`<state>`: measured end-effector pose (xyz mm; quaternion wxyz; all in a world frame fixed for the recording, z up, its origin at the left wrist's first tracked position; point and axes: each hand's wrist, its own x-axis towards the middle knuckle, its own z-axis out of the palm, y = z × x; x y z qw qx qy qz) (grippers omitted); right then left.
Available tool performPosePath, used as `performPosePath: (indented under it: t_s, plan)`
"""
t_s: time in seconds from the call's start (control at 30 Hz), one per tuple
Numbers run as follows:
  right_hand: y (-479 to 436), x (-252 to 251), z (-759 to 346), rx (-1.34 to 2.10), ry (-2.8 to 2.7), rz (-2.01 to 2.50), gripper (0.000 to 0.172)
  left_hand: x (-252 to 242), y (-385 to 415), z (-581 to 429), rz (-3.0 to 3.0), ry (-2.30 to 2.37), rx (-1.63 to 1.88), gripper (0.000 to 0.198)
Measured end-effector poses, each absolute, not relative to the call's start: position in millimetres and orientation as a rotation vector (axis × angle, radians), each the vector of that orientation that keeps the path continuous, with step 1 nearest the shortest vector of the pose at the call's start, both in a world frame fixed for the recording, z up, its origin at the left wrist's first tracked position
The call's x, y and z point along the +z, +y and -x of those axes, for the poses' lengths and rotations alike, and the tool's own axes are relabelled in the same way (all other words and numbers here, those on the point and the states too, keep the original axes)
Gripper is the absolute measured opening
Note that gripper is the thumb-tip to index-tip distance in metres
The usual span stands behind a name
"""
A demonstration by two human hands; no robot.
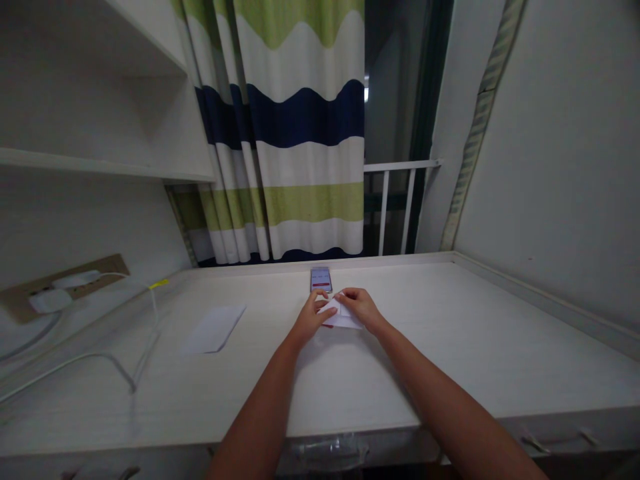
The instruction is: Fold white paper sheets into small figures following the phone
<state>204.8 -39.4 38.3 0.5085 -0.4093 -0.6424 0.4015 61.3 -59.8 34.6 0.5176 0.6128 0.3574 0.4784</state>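
A white sheet of paper [344, 321], folded so that its top comes to a slanted point, is held just over the desk between my two hands. My left hand [311, 319] grips its left side, thumb laid on the paper and fingers curled. At the upper right, my right hand [363, 308] pinches the fold with thumb and fingers. A small bit of red shows under the left edge of the paper; I cannot make out what it is. Right behind my hands a phone [321, 279] with a lit screen lies on the desk.
A stack of white paper [216, 329] lies to the left on the white desk [450, 360]. White cables [95, 356] run from plugs in a wall socket [65, 287] at far left. Shelves [100, 163] overhang that side. A striped curtain [310, 160] hangs behind the desk.
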Motion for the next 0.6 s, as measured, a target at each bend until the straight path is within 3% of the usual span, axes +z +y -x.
performPosePath:
  t_s: [0.2, 0.6]
  plan:
    - [-38, 35, -203, 0.973, -1.563, 0.96, 0.03, 35, -62, -63, -1.671, 0.887, 1.081, 0.023]
    - [-46, 47, -210, 1.206, -1.557, 0.797, 0.034, 35, -52, -53, -1.203, 1.057, 1.444, 0.027]
